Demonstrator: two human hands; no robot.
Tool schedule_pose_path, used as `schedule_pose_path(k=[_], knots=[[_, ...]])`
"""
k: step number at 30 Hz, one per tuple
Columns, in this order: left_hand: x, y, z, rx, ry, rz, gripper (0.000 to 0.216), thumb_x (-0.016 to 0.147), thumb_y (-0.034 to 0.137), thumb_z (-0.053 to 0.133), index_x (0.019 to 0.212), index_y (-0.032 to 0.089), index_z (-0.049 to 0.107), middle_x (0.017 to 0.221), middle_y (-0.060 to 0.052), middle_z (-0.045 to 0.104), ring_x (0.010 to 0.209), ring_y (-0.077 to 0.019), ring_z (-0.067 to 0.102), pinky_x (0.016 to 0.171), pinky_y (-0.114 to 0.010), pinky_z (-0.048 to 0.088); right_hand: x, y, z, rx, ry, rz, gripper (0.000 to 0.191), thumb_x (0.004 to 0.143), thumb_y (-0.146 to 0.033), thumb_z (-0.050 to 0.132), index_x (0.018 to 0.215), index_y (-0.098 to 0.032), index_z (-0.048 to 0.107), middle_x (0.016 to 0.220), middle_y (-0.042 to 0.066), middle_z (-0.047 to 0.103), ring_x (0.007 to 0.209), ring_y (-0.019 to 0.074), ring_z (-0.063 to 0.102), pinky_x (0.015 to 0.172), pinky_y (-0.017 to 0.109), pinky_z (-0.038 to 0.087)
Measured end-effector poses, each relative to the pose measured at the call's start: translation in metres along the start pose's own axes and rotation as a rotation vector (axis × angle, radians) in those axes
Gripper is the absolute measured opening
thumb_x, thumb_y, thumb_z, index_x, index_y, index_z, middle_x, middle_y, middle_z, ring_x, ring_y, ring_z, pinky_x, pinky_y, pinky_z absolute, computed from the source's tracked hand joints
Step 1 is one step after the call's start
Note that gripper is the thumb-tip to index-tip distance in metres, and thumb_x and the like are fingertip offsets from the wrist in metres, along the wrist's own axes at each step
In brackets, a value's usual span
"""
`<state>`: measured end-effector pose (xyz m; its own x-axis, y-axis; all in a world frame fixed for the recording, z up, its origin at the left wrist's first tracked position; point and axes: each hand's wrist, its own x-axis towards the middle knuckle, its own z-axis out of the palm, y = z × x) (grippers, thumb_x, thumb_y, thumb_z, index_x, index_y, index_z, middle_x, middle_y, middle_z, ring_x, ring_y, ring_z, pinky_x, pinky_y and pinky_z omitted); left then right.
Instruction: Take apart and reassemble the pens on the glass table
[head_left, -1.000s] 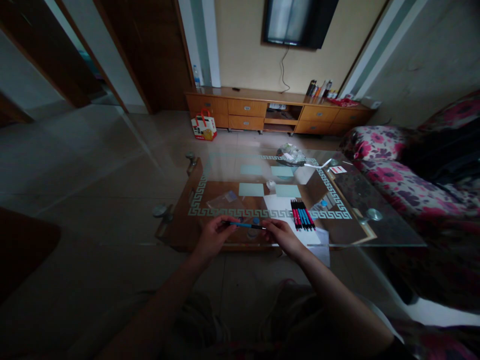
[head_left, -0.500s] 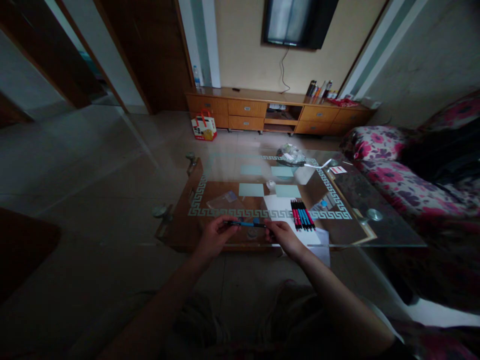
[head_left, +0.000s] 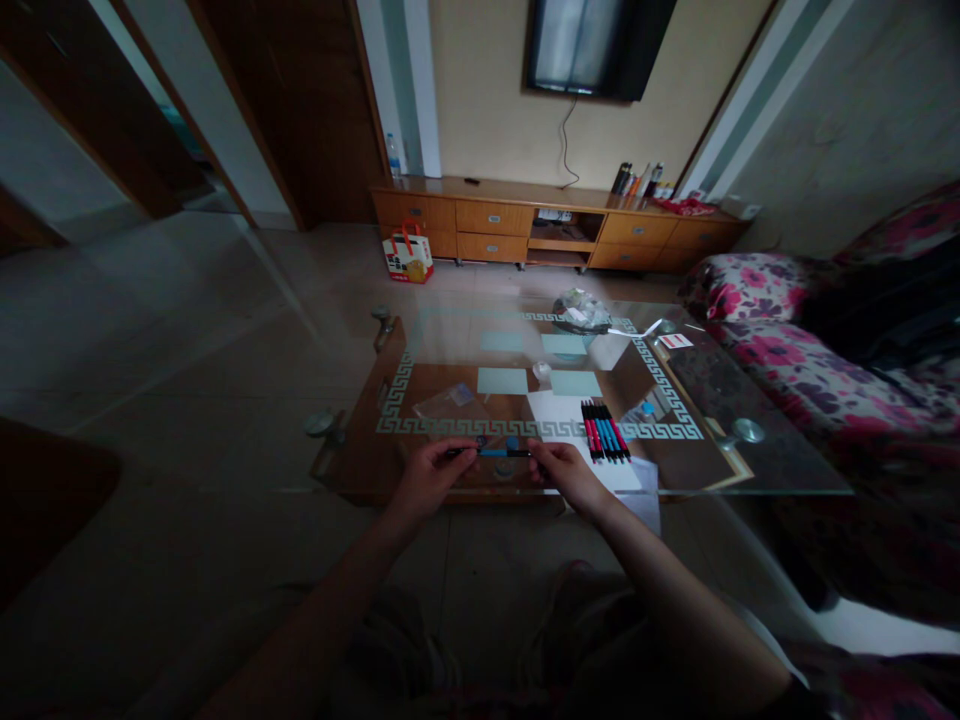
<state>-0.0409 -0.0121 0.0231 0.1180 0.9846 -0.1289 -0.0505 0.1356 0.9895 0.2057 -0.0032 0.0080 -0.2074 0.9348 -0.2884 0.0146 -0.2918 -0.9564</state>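
Note:
A blue and black pen is held level between my two hands over the near edge of the glass table. My left hand pinches its left end, with the fingers closed. At the other end, my right hand grips the black part between thumb and fingers. Just right of my right hand, a row of pink, blue and black pens lies side by side on white paper. A clear plastic sleeve lies flat beyond my left hand.
Toward the table's far side sit a crumpled plastic bag and a red-and-white card. A floral sofa stands to the right. Against the far wall is a wooden cabinet, with a gift bag on the floor before it.
My left hand has slid slightly inward along the pen, covering more of its left end. My right hand and the row of pens look the same.

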Motion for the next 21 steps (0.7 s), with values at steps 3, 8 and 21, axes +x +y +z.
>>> schedule_pose_path(k=[3, 8, 21], knots=[[-0.0010, 0.0015, 0.0009, -0.005, 0.018, -0.019, 0.034, 0.077, 0.039, 0.074, 0.099, 0.014, 0.072, 0.084, -0.008, 0.075, 0.075, -0.0184, 0.070, 0.073, -0.029, 0.055, 0.0005, -0.0002, -0.0007, -0.031, 0.009, -0.014, 0.051, 0.079, -0.067, 0.061, 0.068, -0.016, 0.064, 0.059, 0.000, 0.060, 0.053, 0.0107, 0.052, 0.057, 0.025, 0.041], [-0.0026, 0.0039, 0.0019, 0.005, 0.030, -0.030, 0.034, 0.076, 0.040, 0.075, 0.096, 0.013, 0.073, 0.083, -0.008, 0.075, 0.072, -0.0177, 0.069, 0.069, -0.027, 0.055, 0.0002, -0.0032, -0.0007, -0.085, 0.011, -0.051, 0.051, 0.081, -0.065, 0.060, 0.068, -0.016, 0.066, 0.060, 0.001, 0.061, 0.055, 0.0113, 0.052, 0.057, 0.025, 0.041], [-0.0030, 0.0050, 0.0007, 0.003, 0.031, -0.035, 0.034, 0.077, 0.043, 0.074, 0.095, 0.014, 0.073, 0.083, -0.008, 0.074, 0.071, -0.0178, 0.068, 0.067, -0.028, 0.054, -0.0004, -0.0080, -0.0007, -0.139, 0.000, -0.061, 0.052, 0.082, -0.066, 0.057, 0.070, -0.016, 0.067, 0.063, 0.002, 0.062, 0.055, 0.0114, 0.051, 0.055, 0.024, 0.037]])
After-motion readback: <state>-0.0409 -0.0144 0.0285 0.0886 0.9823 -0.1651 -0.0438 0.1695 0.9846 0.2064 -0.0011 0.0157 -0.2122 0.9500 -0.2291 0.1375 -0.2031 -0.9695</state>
